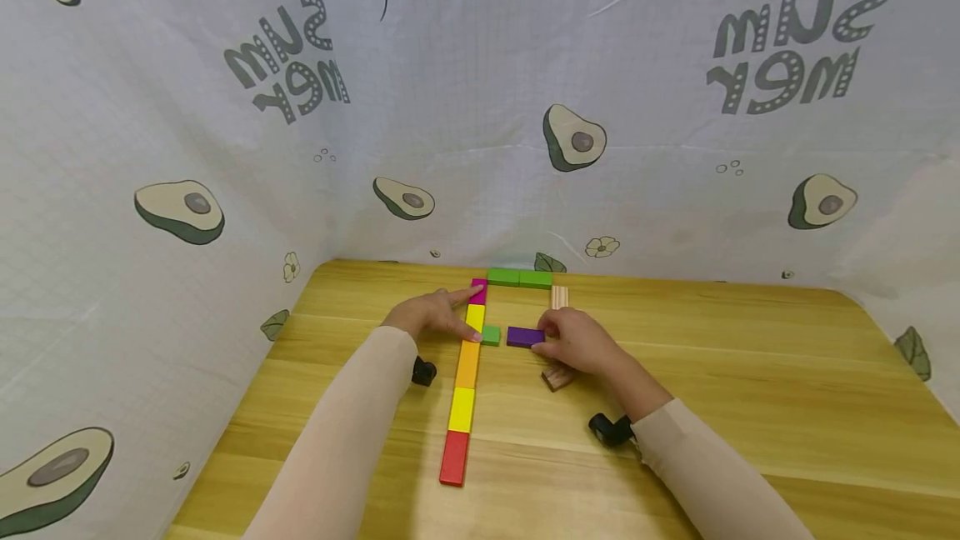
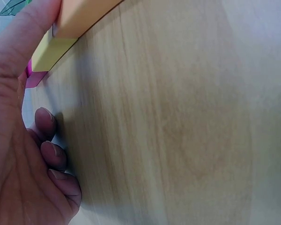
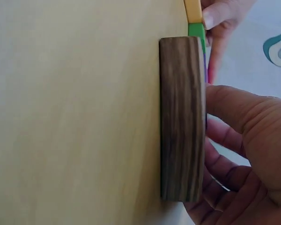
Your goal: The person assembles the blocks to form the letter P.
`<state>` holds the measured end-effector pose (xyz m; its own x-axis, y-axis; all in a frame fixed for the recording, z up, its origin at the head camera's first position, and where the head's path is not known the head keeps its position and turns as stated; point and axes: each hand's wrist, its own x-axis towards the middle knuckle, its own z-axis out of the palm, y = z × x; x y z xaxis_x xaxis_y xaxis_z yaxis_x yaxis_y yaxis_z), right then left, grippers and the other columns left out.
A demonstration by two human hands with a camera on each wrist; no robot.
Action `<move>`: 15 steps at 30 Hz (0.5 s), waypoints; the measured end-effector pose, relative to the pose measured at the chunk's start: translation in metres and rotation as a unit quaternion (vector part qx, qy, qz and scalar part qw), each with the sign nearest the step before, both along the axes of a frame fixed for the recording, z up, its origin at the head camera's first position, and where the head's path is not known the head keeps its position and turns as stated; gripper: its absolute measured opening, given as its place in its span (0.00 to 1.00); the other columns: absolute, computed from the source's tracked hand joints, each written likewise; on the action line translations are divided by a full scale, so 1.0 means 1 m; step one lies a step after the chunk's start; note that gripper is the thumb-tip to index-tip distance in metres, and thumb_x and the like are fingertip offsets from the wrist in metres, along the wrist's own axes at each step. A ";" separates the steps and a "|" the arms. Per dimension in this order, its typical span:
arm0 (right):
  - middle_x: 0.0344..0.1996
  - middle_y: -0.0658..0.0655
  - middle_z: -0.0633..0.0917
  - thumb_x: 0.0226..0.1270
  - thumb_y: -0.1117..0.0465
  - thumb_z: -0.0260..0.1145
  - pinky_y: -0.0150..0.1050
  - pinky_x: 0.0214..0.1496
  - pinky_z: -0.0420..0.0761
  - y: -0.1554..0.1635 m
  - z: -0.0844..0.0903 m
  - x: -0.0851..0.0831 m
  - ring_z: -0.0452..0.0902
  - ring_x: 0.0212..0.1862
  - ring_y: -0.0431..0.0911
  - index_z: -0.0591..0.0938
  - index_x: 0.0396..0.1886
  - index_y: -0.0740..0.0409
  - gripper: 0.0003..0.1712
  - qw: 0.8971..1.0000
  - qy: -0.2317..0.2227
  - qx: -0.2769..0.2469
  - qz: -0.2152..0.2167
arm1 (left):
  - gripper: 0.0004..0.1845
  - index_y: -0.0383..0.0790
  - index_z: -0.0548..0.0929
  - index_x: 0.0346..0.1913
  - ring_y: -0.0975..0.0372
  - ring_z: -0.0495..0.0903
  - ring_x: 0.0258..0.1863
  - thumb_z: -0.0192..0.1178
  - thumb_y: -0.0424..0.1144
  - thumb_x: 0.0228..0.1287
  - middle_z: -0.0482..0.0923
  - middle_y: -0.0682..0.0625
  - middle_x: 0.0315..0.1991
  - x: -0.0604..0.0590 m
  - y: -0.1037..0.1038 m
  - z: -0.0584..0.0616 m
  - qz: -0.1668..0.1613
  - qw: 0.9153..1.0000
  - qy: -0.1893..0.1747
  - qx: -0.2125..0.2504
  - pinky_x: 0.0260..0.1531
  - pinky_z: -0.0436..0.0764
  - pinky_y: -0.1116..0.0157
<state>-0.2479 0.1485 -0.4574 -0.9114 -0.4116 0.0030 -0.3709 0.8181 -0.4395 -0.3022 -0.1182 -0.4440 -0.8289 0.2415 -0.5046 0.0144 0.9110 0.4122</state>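
A row of coloured blocks runs toward the person: magenta (image 1: 478, 298), yellow (image 1: 476, 315), orange (image 1: 467, 367), yellow (image 1: 461, 411) and red (image 1: 454, 458). My left hand (image 1: 431, 312) lies along its far part, the index fingertip on the magenta block and the thumb by a small green block (image 1: 492, 336) that juts right from the row. In the left wrist view its other fingers curl above the table. My right hand (image 1: 585, 342) pinches the right end of a purple block (image 1: 522, 337), whose left end points at the green one across a small gap.
Two green blocks (image 1: 520, 277) lie end to end along the back. A light striped wooden block (image 1: 560, 297) stands out beyond the right hand. Under that hand is a dark wood-grain block (image 3: 181, 117), set at an angle. A printed cloth (image 1: 480, 107) hangs behind the table (image 1: 750, 373).
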 end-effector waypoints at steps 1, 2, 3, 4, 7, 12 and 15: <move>0.30 0.48 0.77 0.54 0.48 0.71 0.41 0.39 0.74 -0.001 -0.001 -0.001 0.71 0.34 0.44 0.80 0.39 0.53 0.18 1.000 -0.001 -0.004 0.001 | 0.55 0.83 0.48 0.66 0.44 0.53 0.66 0.67 0.72 0.29 0.48 0.47 0.71 0.000 0.000 0.000 0.000 1.000 -0.001 0.000 0.58 0.56 0.39; 0.30 0.49 0.78 0.54 0.48 0.71 0.42 0.40 0.75 -0.002 -0.001 -0.001 0.72 0.35 0.44 0.80 0.39 0.53 0.18 1.000 -0.002 -0.007 0.002 | 0.55 0.83 0.48 0.66 0.44 0.53 0.66 0.67 0.72 0.29 0.48 0.47 0.71 0.000 0.001 0.000 0.000 1.000 -0.001 0.000 0.58 0.56 0.39; 0.31 0.49 0.79 0.54 0.48 0.70 0.42 0.41 0.75 -0.003 -0.001 -0.002 0.73 0.36 0.44 0.80 0.39 0.52 0.18 1.000 -0.002 -0.010 0.003 | 0.55 0.83 0.49 0.66 0.44 0.52 0.66 0.67 0.72 0.29 0.48 0.47 0.71 -0.001 0.001 0.000 0.001 1.000 -0.002 0.001 0.58 0.56 0.38; 0.32 0.49 0.79 0.54 0.48 0.70 0.43 0.42 0.75 -0.004 -0.002 -0.002 0.73 0.37 0.44 0.80 0.40 0.52 0.18 1.000 -0.004 -0.012 0.003 | 0.55 0.83 0.48 0.66 0.44 0.52 0.66 0.67 0.72 0.29 0.47 0.47 0.71 -0.001 0.001 0.000 0.002 1.000 -0.003 0.001 0.58 0.55 0.38; 0.33 0.50 0.80 0.54 0.48 0.70 0.44 0.43 0.76 -0.008 -0.002 -0.003 0.74 0.37 0.45 0.80 0.40 0.51 0.17 1.000 -0.012 -0.017 0.000 | 0.55 0.83 0.48 0.66 0.44 0.52 0.67 0.67 0.72 0.29 0.46 0.47 0.72 -0.002 0.001 -0.001 0.003 1.000 -0.005 0.001 0.58 0.55 0.38; 0.33 0.50 0.80 0.55 0.49 0.70 0.43 0.42 0.76 -0.012 -0.004 -0.002 0.74 0.37 0.44 0.79 0.40 0.51 0.17 0.999 -0.023 -0.021 -0.008 | 0.55 0.84 0.48 0.65 0.44 0.53 0.66 0.67 0.72 0.28 0.49 0.47 0.71 -0.002 0.001 -0.003 0.005 1.000 -0.007 -0.003 0.57 0.56 0.38; 0.33 0.50 0.80 0.55 0.49 0.70 0.43 0.42 0.76 -0.012 -0.003 -0.001 0.73 0.37 0.44 0.79 0.40 0.51 0.17 0.999 -0.025 -0.024 -0.012 | 0.55 0.84 0.48 0.65 0.45 0.53 0.66 0.67 0.72 0.28 0.49 0.48 0.71 -0.003 0.001 -0.003 0.006 1.000 -0.005 -0.005 0.58 0.56 0.38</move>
<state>-0.2490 0.1364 -0.4604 -0.9205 -0.3900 -0.0239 -0.3275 0.8035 -0.4970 -0.3052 -0.1176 -0.4471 -0.8261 0.2275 -0.5155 0.0001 0.9149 0.4036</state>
